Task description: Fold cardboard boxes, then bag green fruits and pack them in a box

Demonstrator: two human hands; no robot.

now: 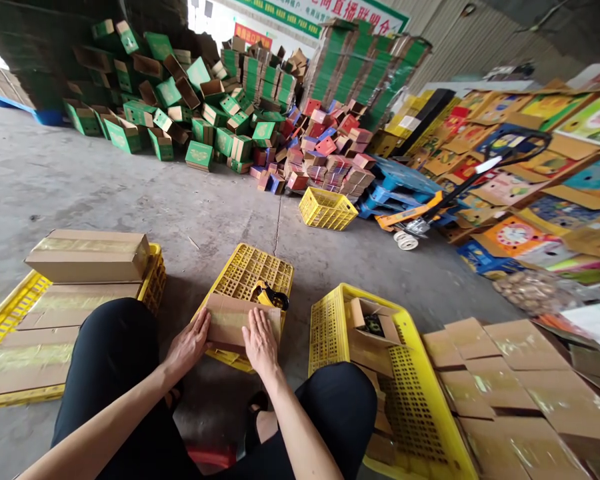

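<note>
A small cardboard box (229,321) with tape along its top lies on an upturned yellow crate (250,267) between my knees. My left hand (191,340) rests against the box's left end, fingers stretched out. On the top near the right end, my right hand (260,339) lies flat with its fingers extended. Just behind the box, a yellow and black tape dispenser (270,295) sits on the crate.
At left, taped boxes (90,255) fill a yellow crate (155,277). The right crate (405,333) holds cardboard boxes, one open (373,323). More taped boxes (510,387) lie far right. Beyond are a yellow crate (327,208), a pallet jack (420,212) and heaped green cartons (200,155).
</note>
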